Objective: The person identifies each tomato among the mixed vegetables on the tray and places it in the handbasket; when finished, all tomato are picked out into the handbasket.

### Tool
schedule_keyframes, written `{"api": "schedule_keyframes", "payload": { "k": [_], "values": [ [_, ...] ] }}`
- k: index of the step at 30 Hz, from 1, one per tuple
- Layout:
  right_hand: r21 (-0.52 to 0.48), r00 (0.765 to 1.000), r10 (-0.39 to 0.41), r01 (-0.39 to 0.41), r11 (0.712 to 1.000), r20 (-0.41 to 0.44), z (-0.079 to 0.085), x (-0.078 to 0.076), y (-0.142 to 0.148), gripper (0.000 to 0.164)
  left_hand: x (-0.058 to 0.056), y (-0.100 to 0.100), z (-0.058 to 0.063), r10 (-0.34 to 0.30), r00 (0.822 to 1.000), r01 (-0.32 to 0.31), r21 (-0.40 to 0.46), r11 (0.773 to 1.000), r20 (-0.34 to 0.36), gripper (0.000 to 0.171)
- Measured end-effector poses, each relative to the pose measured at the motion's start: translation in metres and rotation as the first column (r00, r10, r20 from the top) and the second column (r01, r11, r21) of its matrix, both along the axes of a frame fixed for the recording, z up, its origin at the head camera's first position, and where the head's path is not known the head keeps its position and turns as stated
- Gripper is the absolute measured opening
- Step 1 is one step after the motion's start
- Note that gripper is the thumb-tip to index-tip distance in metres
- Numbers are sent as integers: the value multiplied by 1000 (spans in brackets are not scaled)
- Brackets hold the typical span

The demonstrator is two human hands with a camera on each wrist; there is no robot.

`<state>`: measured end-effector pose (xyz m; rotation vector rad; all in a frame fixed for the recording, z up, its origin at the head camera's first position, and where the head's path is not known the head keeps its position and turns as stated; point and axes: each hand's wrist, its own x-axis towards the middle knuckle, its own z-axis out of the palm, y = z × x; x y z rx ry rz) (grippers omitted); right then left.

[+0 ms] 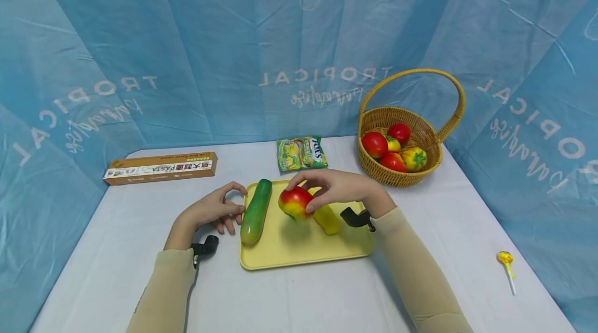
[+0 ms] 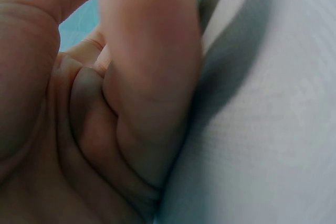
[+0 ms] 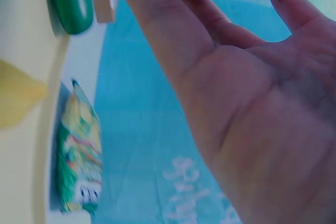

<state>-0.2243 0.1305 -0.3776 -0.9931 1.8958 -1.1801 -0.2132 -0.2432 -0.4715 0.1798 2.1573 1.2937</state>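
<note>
My right hand (image 1: 334,187) grips a red and yellow fruit (image 1: 296,202), green at its lower end, and holds it above the yellow tray (image 1: 299,261). In the right wrist view only a red edge of this fruit shows at the top. A green cucumber (image 1: 256,212) lies along the tray's left side. Partly behind the right hand, a yellow piece of produce (image 1: 327,220) lies on the tray; its kind is unclear. My left hand (image 1: 216,209) is at the tray's left edge beside the cucumber, fingers loosely bent. The left wrist view shows nothing in its palm (image 2: 89,129).
Behind the tray lies a green snack packet (image 1: 301,154). A long pasta box (image 1: 161,168) is at the back left. The wicker basket (image 1: 397,180) at the back right holds several red and yellow items. A yellow lollipop (image 1: 505,258) lies on the right.
</note>
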Motion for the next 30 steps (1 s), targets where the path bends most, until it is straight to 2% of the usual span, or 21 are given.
{"api": "schedule_keyframes", "payload": {
  "k": [8, 11, 13, 16, 21, 24, 30],
  "values": [
    [-93, 988, -153, 153, 984, 9, 10, -11, 36, 49, 0, 0, -1, -3, 1000, 3, -6, 1000, -1, 50],
    [-148, 972, -232, 232, 961, 18, 11, -15, 53, 50, 0, 0, -1, -1, 1000, 1, -6, 1000, -2, 50],
    [-174, 952, -305, 302, 937, 13, 11, -18, 65, 51, 0, 1, 0, 0, 1000, 0, -5, 1000, -1, 50],
    [-194, 898, -440, 432, 881, 1, 12, -22, 83, 52, 0, 0, 0, -1, 1000, 1, -3, 1000, -1, 50],
    [-208, 771, -637, 624, 753, 4, 10, -29, 107, 52, -2, 0, 0, -3, 1000, 3, 1, 1000, 1, 50],
    [-234, 709, -705, 691, 684, 32, 5, -35, 120, 52, -2, 0, 0, -4, 1000, 4, 1, 1000, 0, 50],
    [-263, 616, -785, 771, 580, 73, -7, -41, 145, 56, 0, 0, 0, -3, 1000, 3, -1, 1000, -4, 50]
  ]
}}
